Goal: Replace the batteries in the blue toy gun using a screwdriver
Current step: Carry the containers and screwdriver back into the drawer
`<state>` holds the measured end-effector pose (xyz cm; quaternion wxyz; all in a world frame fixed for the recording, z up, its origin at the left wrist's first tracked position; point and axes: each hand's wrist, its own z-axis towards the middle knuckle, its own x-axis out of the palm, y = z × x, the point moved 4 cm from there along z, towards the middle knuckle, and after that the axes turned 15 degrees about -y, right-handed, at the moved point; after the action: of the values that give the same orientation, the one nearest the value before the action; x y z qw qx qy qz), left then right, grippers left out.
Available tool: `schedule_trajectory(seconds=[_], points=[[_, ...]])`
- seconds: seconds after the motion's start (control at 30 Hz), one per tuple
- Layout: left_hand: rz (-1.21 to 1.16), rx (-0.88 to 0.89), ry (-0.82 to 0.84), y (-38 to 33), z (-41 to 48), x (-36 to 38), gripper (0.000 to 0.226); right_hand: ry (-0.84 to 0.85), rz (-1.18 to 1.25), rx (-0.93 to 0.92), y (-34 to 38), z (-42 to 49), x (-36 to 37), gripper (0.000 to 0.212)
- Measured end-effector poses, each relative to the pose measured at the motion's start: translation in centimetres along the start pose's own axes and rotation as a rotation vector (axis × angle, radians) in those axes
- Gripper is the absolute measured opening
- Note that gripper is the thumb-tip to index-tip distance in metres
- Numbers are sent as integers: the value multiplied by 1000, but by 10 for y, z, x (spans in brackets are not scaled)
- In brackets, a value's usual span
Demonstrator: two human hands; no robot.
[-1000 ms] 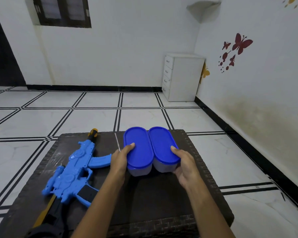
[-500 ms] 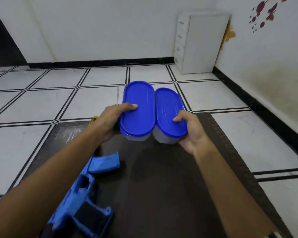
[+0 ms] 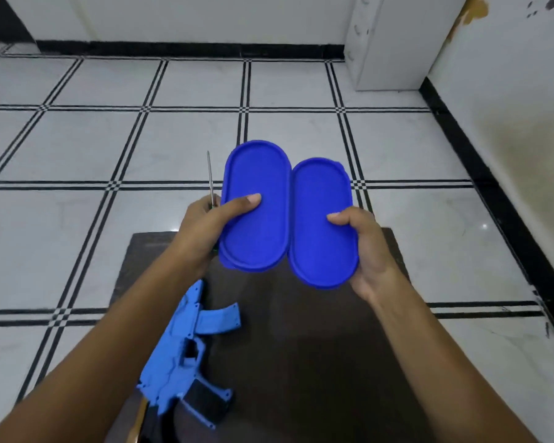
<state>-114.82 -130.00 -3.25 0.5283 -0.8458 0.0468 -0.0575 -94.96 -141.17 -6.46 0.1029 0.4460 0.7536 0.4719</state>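
The left hand (image 3: 202, 225) grips the left container (image 3: 256, 241), an oval tub with a blue lid, thumb pressed on top. The same hand also holds a screwdriver (image 3: 210, 177), its thin metal shaft pointing up toward 12 o'clock. The right hand (image 3: 368, 251) grips the right container (image 3: 320, 247), its twin, thumb on the lid. The two tubs touch side by side, held in the air above a dark table (image 3: 317, 362). The blue toy gun (image 3: 176, 356) lies flat on that table, toward 7 o'clock from the left hand and well below it. Its long axis runs roughly from 1 to 7 o'clock. The left hand is the nearer one, so the gun is likeliest reached from that side once the tubs are set down.
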Motion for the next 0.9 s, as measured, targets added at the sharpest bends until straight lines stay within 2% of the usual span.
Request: schedule_trajectory(seconds=[0.07,0.2,0.27,0.4,0.5,0.67,0.9], points=[[9,-36,-40,-25,-21,-8,87,13,-62,67,21,-24,8,87],[7,-116,-75,-90,-71,-22,87,82,-191,177,70,-83,30,57],[0,-149,-116,-128,-105,-26,86,95,-201,250,103,-118,43,56],[-51,-176,-153,-182,-157,-26,77,141,-203,266,166,-170,63,57],[-69,-184,-171,-215,-186,-25,86,146,-188,264,202,-191,73,61],[-138,-187,-217,-245,-219,-34,82,244,-123,294,242,-218,89,36],[-160,-151,-211,-259,-237,-58,83,399,-114,342,251,-240,124,46]])
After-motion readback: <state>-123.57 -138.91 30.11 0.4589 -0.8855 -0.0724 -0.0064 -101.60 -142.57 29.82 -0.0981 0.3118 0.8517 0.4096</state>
